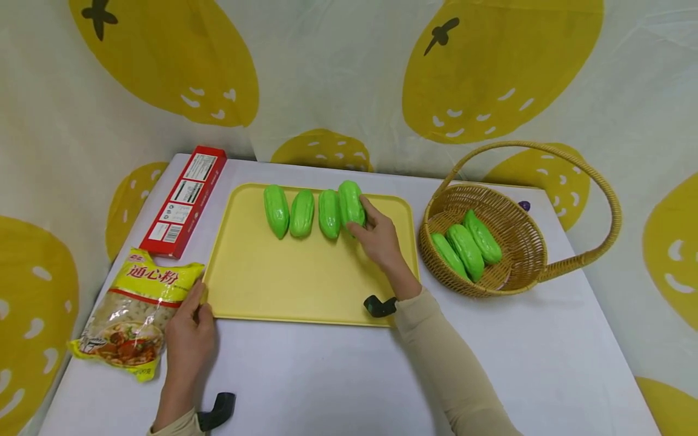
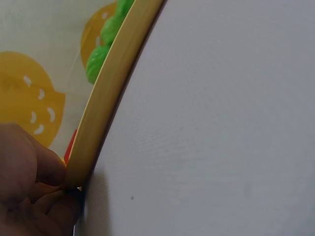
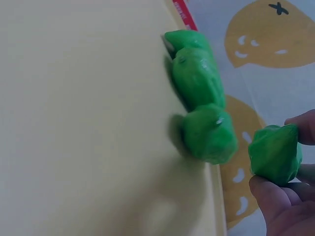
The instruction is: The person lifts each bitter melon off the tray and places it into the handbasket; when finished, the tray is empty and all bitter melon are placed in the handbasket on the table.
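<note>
Green gourd (image 1: pixel 351 204) at right end of row, over yellow tray (image 1: pixel 272 278); right hand (image 1: pixel 378 237) grips it between thumb and fingers. Long axis near-to-far, far end leaning slightly left. Three gourds (image 1: pixel 302 213) lie alongside, to left. Right wrist view: held gourd nearly end-on, gap to neighbour showing; head view hides gap. Left wrist view: left hand (image 1: pixel 191 335) pinches tray edge. Wicker basket (image 1: pixel 523 242) stands right of tray.

Soft, even light puts glints on the plastic bag (image 1: pixel 136 315) and blurry-edged shadows across the tray (image 3: pixel 98 108).
</note>
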A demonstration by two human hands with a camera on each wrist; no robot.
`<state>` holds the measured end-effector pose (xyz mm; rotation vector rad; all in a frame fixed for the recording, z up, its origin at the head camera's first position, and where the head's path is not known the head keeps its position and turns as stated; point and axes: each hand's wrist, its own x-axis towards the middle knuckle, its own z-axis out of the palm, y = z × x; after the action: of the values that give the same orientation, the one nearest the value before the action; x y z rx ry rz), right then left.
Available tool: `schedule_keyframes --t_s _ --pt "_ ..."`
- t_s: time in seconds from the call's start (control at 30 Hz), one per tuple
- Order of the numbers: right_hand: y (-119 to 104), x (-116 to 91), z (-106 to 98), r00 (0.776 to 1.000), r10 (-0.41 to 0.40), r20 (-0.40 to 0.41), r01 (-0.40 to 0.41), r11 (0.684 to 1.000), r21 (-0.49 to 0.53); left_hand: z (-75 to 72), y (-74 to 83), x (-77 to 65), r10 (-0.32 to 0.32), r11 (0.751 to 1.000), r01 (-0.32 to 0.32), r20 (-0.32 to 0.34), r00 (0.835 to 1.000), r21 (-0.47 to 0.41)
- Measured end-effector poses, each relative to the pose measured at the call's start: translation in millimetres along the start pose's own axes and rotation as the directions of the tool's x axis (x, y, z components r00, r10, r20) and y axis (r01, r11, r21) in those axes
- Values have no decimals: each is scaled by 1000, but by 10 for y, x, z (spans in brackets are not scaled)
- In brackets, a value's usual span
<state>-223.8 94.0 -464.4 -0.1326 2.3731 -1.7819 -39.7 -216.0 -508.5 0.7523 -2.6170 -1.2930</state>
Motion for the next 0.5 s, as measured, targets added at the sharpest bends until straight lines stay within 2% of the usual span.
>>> schedule_keyframes --t_s 0.17,0.5 --pt "-137 -86 -42 998 -46 31 45 999 13 -1 12 -8 -17 1000 17 7 1000 3" --pt "-412 -301 -149 987 -138 85 132 988 78 -6 6 0 -11 1000 11 12 1000 3"
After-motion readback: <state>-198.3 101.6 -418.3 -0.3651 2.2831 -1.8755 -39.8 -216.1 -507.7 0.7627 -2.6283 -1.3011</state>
